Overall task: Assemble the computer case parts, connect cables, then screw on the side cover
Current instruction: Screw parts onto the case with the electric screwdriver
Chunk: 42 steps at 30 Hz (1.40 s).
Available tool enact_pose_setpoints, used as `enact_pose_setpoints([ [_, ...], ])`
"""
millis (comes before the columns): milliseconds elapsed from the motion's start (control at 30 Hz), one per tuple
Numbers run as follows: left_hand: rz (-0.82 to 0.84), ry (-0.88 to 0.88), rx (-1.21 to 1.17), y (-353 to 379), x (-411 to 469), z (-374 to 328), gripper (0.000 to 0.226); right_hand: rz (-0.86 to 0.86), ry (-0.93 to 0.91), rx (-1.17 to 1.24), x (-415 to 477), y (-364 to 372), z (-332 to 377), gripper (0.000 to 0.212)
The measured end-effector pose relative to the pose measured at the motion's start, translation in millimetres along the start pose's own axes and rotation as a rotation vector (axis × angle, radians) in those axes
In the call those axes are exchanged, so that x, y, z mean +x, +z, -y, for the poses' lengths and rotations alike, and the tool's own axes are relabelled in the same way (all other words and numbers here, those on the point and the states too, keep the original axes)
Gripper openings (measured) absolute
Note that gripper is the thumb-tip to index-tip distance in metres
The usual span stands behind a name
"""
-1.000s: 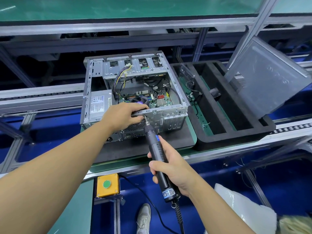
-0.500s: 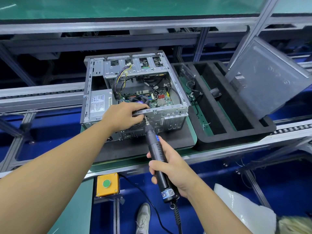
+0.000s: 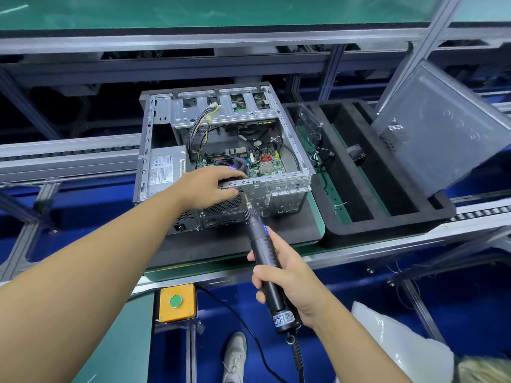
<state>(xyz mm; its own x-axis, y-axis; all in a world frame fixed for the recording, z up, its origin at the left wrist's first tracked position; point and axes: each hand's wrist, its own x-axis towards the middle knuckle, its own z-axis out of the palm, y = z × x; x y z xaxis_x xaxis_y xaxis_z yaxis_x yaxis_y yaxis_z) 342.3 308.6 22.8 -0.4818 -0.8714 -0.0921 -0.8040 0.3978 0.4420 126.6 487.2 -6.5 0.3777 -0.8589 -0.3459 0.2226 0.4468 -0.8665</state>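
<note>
Barely changed from 0.5 s ago. Left hand still clamped on the rear top rail of the computer case, fingers curled round the rail. Just right of those fingers, bit of the electric screwdriver still against the rear panel. Right hand wrapped fully round the screwdriver's barrel, same tilt. Side cover unmoved, propped well right of both grips, on the foam tray.

Left grip, arm outstretched, curls over the case rim; right grip clasps the screwdriver.
</note>
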Motion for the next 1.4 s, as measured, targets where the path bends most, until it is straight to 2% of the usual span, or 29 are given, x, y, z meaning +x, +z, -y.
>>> enact_pose_setpoints([
  [167, -0.011, 0.031, 0.006, 1, 0, 1, 0.044, 0.026, 0.023, -0.098, -1, -1, -1, 0.091],
  [467, -0.029, 0.009, 0.062, 3, -3, 0, 0.052, -0.009, 0.004, -0.084, -6, -1, -7, 0.089],
  [800, -0.083, 0.022, 0.068, 6, -4, -1, 0.043, -0.026, 0.011, -0.126, 2, -3, -3, 0.093],
  [1000, -0.064, 0.013, 0.088, 4, -4, -1, 0.047, -0.032, 0.019, -0.165, 4, -5, -4, 0.093],
  [1133, -0.061, 0.01, 0.085, 4, -4, 0, 0.048, -0.066, 0.025, -0.252, 3, -3, -4, 0.096],
  [1400, -0.051, 0.019, 0.116, 3, -4, -1, 0.05, -0.095, 0.049, -0.616, -1, 9, 4, 0.1],
])
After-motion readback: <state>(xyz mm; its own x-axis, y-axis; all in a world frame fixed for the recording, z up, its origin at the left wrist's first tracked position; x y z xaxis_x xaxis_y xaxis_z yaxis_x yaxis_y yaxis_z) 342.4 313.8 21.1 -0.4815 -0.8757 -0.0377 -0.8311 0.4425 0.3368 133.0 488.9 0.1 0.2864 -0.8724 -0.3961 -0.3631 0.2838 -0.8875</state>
